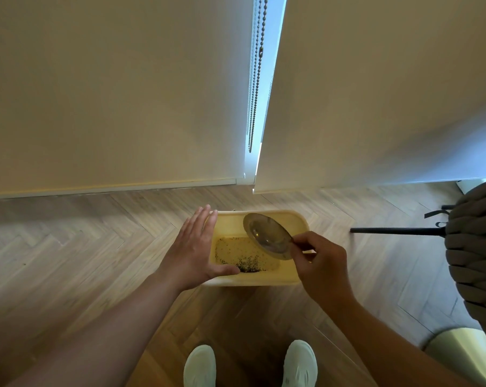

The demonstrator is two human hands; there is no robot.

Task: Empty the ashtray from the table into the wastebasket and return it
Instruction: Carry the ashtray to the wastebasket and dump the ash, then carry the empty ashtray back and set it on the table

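Observation:
A round glass ashtray (267, 236) is tipped on edge over the open top of a yellow rectangular wastebasket (297, 219) on the wooden floor. My right hand (321, 263) pinches the ashtray's near right rim. Dark ash and crumbs (248, 264) lie on the wastebasket's bottom. My left hand (194, 247) is flat with fingers spread over the wastebasket's left side, holding nothing; whether it touches the rim I cannot tell.
Two light roller blinds hang ahead, with a bead chain (257, 79) in the gap between them. A chair with a grey chunky-knit cushion (476, 255) and black legs (395, 231) stands at the right. My two pale shoes (250, 364) are below.

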